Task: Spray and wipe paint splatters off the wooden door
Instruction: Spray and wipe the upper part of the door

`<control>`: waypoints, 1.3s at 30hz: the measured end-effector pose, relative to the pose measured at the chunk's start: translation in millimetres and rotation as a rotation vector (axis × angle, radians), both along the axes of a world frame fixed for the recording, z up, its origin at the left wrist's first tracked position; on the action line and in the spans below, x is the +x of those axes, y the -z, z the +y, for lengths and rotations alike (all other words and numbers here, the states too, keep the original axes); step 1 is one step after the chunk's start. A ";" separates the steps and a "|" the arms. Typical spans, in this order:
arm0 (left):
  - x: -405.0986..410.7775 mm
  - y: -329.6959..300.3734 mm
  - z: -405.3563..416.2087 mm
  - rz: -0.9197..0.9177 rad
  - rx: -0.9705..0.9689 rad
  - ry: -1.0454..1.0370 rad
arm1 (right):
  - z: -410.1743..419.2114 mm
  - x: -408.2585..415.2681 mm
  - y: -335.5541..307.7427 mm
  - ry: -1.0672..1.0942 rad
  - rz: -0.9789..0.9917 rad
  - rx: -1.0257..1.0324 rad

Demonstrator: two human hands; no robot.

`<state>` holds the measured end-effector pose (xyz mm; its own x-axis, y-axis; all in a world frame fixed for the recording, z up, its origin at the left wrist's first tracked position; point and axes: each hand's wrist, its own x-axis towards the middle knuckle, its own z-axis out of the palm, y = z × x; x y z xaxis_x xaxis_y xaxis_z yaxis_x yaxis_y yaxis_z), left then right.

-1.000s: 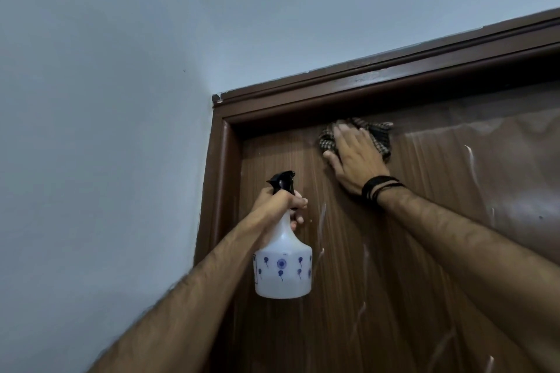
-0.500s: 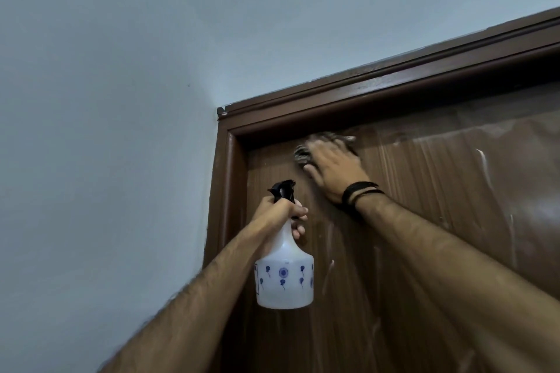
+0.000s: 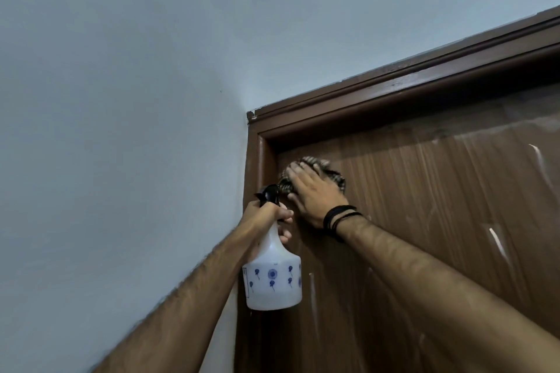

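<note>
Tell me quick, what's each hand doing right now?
Left hand: closed around the neck of the spray bottle.
Right hand: open, fingers flat, pressing the checked cloth against the door.

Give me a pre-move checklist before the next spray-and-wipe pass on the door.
1. Cloth under right hand, pressed flat to the door: ok.
2. Left hand grips spray bottle at the neck: ok.
3. Bottle upright, nozzle facing the door: ok.
4. Liquid left in bottle: cannot tell, body is opaque white.
5. Paint streaks gone: not ok, white streaks remain right of and below the cloth.
6. Top left corner by the frame clean: cannot tell, hand and cloth cover it.
</note>
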<state>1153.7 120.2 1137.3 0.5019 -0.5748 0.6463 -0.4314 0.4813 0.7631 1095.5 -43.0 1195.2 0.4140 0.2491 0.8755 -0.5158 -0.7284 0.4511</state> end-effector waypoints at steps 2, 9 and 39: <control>2.3 0.2 3.7 -0.005 0.020 0.003 | 2.8 9.1 -10.9 0.007 0.036 -0.026; 10.8 -1.8 -2.2 -0.061 -0.005 -0.013 | 15.8 24.0 -37.2 0.054 -0.109 0.049; -70.9 11.7 -49.2 -0.050 0.064 0.122 | -51.2 -143.6 28.8 0.071 -0.031 -0.005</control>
